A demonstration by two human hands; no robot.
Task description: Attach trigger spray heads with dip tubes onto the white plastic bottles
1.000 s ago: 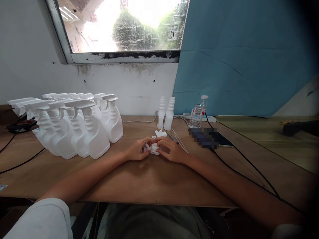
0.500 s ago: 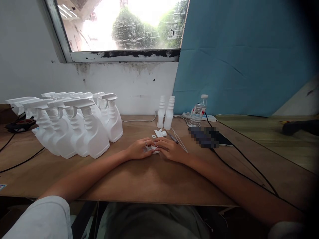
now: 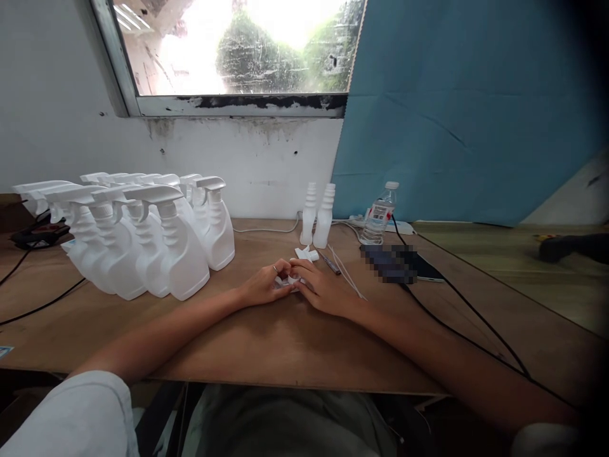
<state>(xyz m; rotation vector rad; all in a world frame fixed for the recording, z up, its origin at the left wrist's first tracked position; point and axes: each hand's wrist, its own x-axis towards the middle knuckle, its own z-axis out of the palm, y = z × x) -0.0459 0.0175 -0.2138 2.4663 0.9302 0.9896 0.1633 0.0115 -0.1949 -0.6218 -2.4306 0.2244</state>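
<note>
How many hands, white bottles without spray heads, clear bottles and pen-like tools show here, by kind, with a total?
Left hand and right hand: 2
White bottles without spray heads: 2
Clear bottle: 1
Pen-like tool: 1
Total: 6
White pieces in the hands: partly hidden, not counted.

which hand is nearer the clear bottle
Right. The right hand is left of the clear bottle and closer to the person; the left hand is farther left, past the right one.

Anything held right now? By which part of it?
Both hands are around a small white plastic piece; they cover most of it, so which part is gripped can't be told.
</note>
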